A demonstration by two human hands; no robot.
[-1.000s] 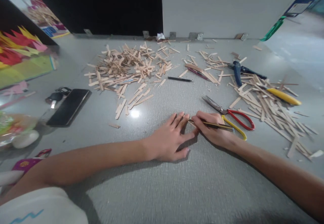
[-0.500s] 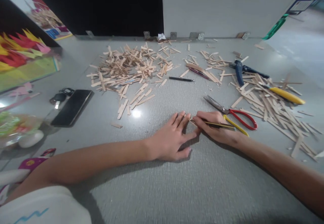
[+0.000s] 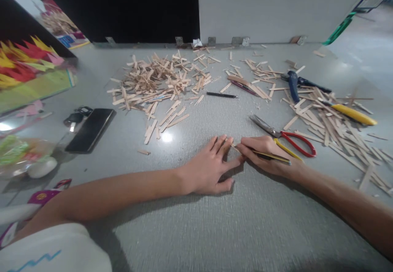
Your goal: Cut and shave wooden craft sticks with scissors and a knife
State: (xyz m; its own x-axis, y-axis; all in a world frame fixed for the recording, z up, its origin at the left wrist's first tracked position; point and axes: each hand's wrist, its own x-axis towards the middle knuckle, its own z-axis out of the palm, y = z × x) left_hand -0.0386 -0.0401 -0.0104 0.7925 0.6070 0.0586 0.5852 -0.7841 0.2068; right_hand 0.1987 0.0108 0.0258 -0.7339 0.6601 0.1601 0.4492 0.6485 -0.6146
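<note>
Just below the middle of the frame, the left hand [image 3: 211, 167] lies flat, palm down, on the grey textured surface [image 3: 251, 223], fingers spread and pressing on a thin pale wooden stick [image 3: 229, 142], of which only a short end shows past the fingertips; its grip is open, closed on nothing. Touching it on the right, the right hand [image 3: 266, 154] has its grip closed around a slim dark pencil with a yellowish stripe [image 3: 272, 156], held like a writing tool, the tip pointing left to where the stick's end meets the left fingertips. Just behind the right hand lie scissors with one red and one yellow handle loop [image 3: 287, 140], blades pointing to the upper left. A broad heap of pale wooden craft sticks [image 3: 156, 81] fills the upper centre-left, and a second scatter of longer wooden sticks [image 3: 331, 126] spreads at the right, with a yellow-handled tool [image 3: 353, 114] and blue-handled pliers [image 3: 293, 84] among them. A thin black pen [image 3: 221, 95] lies between the heaps. At centre left rests a black smartphone [image 3: 90, 129], screen dark.
</note>
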